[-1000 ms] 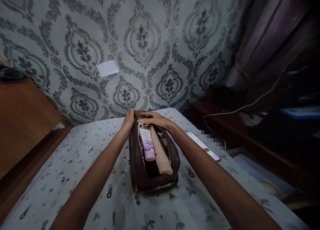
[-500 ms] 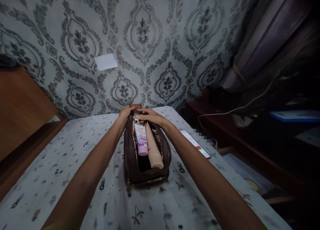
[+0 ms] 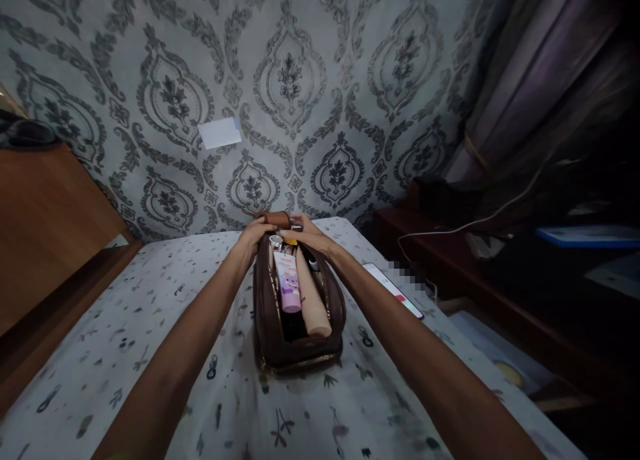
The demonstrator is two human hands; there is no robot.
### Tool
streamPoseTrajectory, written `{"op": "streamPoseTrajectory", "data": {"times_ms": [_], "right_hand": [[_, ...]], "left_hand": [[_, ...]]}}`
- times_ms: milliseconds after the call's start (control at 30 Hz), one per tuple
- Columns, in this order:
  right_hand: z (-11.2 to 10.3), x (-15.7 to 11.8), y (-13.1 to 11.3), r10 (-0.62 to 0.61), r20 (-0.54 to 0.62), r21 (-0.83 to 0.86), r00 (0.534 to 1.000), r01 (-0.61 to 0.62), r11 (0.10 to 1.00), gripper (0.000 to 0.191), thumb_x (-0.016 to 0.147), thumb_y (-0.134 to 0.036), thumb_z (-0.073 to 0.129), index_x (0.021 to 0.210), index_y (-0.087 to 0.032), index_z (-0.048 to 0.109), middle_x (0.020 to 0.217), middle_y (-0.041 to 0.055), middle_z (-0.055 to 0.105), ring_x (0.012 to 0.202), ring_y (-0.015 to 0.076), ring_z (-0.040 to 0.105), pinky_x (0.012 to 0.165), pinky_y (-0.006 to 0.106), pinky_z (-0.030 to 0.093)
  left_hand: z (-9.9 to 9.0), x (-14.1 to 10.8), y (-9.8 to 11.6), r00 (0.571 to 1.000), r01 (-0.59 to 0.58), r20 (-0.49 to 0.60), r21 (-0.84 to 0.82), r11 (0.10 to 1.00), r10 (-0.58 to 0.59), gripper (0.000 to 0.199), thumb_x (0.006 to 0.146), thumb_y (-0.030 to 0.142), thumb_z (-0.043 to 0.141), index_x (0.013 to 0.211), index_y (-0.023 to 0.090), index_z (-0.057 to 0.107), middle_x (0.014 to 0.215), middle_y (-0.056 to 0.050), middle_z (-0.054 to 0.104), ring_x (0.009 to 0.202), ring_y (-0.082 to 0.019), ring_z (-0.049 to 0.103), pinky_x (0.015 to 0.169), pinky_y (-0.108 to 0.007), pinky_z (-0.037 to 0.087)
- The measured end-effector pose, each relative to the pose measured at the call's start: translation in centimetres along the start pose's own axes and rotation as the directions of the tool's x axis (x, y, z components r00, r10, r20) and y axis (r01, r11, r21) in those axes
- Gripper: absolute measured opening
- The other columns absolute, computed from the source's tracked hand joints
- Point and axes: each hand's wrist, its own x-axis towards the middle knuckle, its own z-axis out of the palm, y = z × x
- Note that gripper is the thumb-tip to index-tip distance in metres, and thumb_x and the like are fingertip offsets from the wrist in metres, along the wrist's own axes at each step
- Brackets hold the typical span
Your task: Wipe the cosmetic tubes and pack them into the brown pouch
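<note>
A dark brown bag (image 3: 265, 313) lies unzipped on the patterned sheet, its opening facing up. Inside it are a pink and white tube (image 3: 289, 283), a beige bottle (image 3: 313, 300), a silver-topped item (image 3: 275, 241) and something yellow. My left hand (image 3: 254, 235) is closed on the bag's far left end, beside a brown strap (image 3: 277, 220). My right hand (image 3: 313, 237) is at the far right end, its fingers bent round the bag's edge and partly hidden. What the fingertips pinch is too small to tell.
A phone (image 3: 393, 290) lies right of the bag on the sheet (image 3: 225, 393). Wooden furniture (image 3: 55, 227) stands at the left. A dark red ledge (image 3: 450, 260) with a white cable runs along the right. Patterned wall behind.
My right hand's fingers have shifted from lying across the bag's far end to its right side. More of the brown strap shows between my hands. The view has shifted slightly.
</note>
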Motion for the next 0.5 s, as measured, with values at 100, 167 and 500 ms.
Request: {"op": "streamPoseTrajectory", "data": {"times_ms": [100,167,500], "right_hand": [[-0.2,0.6,0.7,-0.009,-0.008,0.044,1.0,0.009,0.999,0.077,0.067,-0.043,0.082,0.132,-0.022,0.048,0.136,0.0127,0.059,0.115,0.0255,0.063,0.102,0.043,0.051],[-0.4,1.0,1.1,-0.019,-0.001,0.063,1.0,0.019,0.998,0.067,0.067,-0.04,0.081,0.126,-0.021,0.055,0.128,0.0116,0.064,0.11,0.0254,0.065,0.101,0.044,0.051],[-1.0,1.5,1.7,-0.125,0.015,0.188,0.992,0.12,0.975,0.034,0.064,-0.026,0.084,0.094,-0.023,0.067,0.094,0.0018,0.073,0.089,0.0181,0.069,0.088,0.034,0.055]], "left_hand": [[0.2,-0.2,0.2,1.0,0.015,0.015,-0.016,1.0,-0.015,0.038,0.051,0.005,0.075,0.088,0.014,0.069,0.067,-0.002,0.074,0.053,-0.016,0.066,0.057,-0.027,0.054],[0.3,-0.4,0.1,1.0,0.009,0.015,-0.032,0.999,-0.009,0.039,0.05,0.004,0.074,0.088,0.015,0.069,0.067,-0.002,0.075,0.053,-0.015,0.066,0.057,-0.026,0.053],[0.5,-1.0,-0.5,0.992,-0.126,-0.037,-0.116,0.985,0.122,0.034,0.048,0.008,0.076,0.081,0.015,0.069,0.069,0.0,0.074,0.059,-0.014,0.066,0.067,-0.027,0.053]]}}
